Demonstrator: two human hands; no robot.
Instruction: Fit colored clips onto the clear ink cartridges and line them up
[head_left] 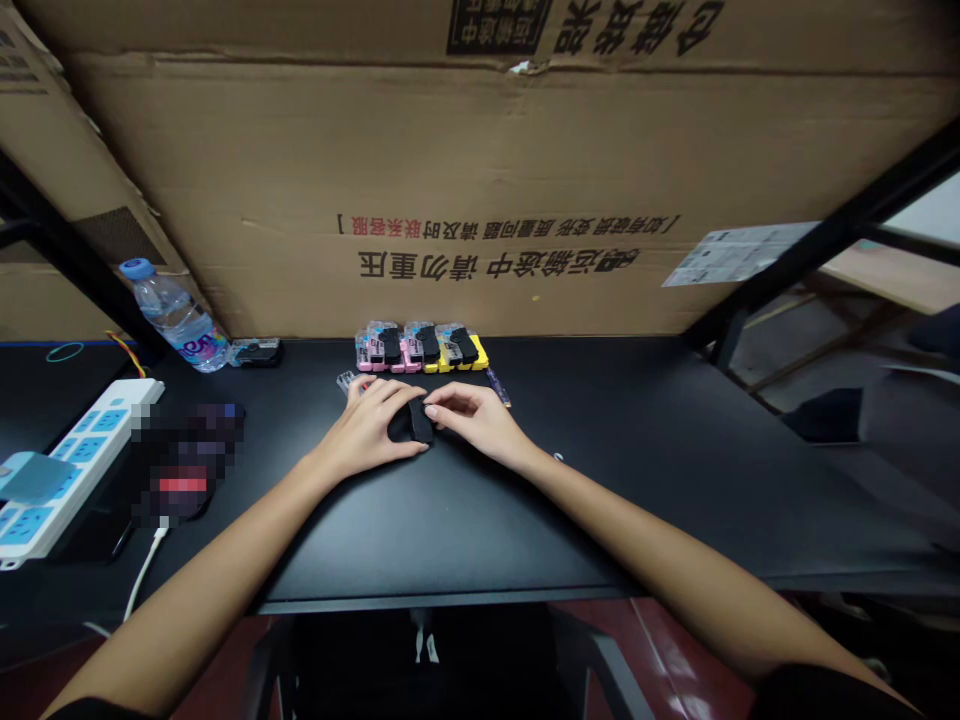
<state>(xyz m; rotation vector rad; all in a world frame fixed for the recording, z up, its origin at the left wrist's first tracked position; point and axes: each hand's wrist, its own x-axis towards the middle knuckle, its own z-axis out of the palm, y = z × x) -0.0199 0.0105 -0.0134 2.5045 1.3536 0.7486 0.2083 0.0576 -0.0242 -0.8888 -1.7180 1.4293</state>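
A small black block-like part (421, 422) stands on the black table between my hands. My left hand (369, 425) curves around its left side, thumb and fingers touching it. The fingertips of my right hand (469, 415) are pinched at its upper right edge; anything small between them is hidden. Just behind are several clear-and-black cases with pink (385, 345) and yellow (459, 347) parts, standing in a row. A clear plastic piece (345, 381) lies beside my left fingers, and a thin dark strip (498, 388) lies right of the row.
A cardboard sheet (450, 160) rises behind the table (637, 450). At the left are a water bottle (180, 318), another clear-and-black case (256, 352), a white power strip (82, 460) and a blurred phone (196, 455) with a white cable. A tiny white piece (559, 457) lies near my right wrist.
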